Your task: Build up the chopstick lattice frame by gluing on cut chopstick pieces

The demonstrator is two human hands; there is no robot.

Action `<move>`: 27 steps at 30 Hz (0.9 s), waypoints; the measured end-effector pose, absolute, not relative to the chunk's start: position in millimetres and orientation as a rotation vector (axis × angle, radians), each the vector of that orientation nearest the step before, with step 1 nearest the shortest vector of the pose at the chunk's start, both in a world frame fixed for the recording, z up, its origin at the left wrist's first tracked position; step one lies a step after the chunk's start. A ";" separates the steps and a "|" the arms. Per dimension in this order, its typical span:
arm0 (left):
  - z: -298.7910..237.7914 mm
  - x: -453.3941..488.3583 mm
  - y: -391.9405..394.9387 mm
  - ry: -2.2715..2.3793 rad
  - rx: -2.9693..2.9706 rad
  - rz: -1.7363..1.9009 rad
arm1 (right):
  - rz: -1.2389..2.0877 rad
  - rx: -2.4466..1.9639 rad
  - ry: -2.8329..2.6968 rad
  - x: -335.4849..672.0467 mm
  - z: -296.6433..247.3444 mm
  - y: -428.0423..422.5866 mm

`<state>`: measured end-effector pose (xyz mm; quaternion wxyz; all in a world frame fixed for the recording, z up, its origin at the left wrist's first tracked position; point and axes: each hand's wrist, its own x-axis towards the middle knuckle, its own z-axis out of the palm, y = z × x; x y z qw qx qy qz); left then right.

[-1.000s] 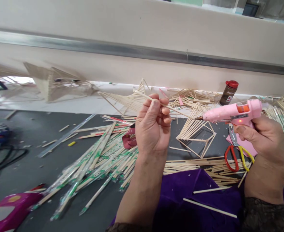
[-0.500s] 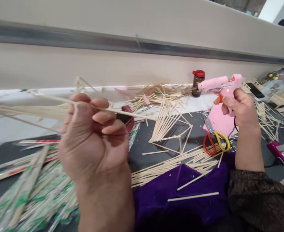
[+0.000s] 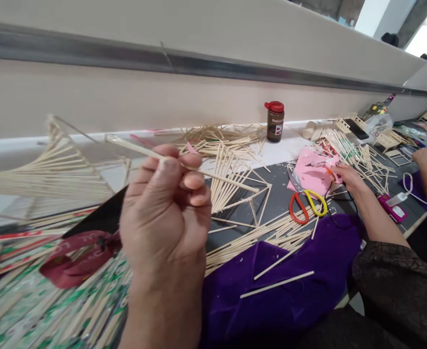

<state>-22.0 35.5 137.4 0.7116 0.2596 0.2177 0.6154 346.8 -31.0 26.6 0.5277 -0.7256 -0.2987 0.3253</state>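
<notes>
My left hand, raised in front of me, pinches a thin wooden stick between thumb and fingers; its left end looks coated with something whitish. My right hand is closed around a pink glue gun, low over a pink sheet. Scissors with a red and a yellow handle lie just in front of the sheet. On the table behind my left hand stands a fan-shaped stick frame. A second, larger stick frame is at the far left, partly blurred.
Wrapped chopsticks and a dark red strap cover the left side. Loose sticks lie on a purple cloth before me. A brown bottle with a red lid stands by the wall. Another person's hand is at the far right.
My right hand has lowered the glue gun from in front of the bottle down to the pink sheet. My left hand still holds the stick. The view has turned rightward.
</notes>
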 end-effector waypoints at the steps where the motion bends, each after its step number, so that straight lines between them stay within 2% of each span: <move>1: 139.1 -17.8 32.5 0.525 0.552 1.388 | 0.781 -1.761 -0.717 350.7 24.7 -33.0; 7: 138.5 -4.0 28.4 0.534 0.598 1.406 | 0.714 -2.015 -0.788 355.2 23.2 -28.7; 12: 125.2 -5.8 36.1 0.512 0.591 1.344 | 0.393 -2.293 -0.911 348.7 33.5 -21.2; 15: 118.3 -6.2 39.8 0.498 0.570 1.300 | 0.200 -2.316 -1.092 332.9 46.3 -21.5; 17: 114.6 -5.7 41.0 0.483 0.577 1.287 | 0.158 -2.155 -1.369 311.5 60.6 -23.5; 21: 109.8 -4.4 41.0 0.458 0.616 1.274 | 0.381 -1.684 -1.504 250.2 103.9 -28.0; 27: 110.9 -6.4 36.9 0.459 0.652 1.280 | 0.231 -1.208 -1.899 175.9 156.7 -23.7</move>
